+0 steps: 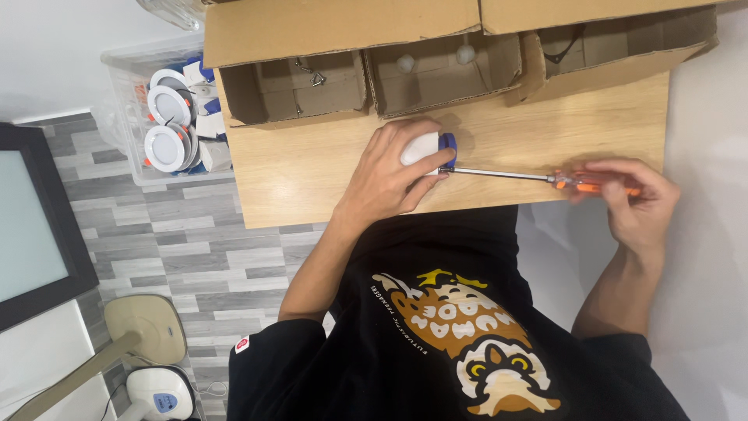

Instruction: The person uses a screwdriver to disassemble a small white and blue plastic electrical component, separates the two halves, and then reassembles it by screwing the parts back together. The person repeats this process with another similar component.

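On the wooden worktop (pixel 312 179), just in front of the cardboard boxes (pixel 312 90), the left hand (pixel 389 175) is clamping down over a small white-and-blue fixture (pixel 428 146) — grip curled tight around it. The right hand (pixel 635 199) is pinching the orange handle of a screwdriver (pixel 545 178), fingers closed, with the metal shaft lying flat and its tip meeting the fixture's blue side.
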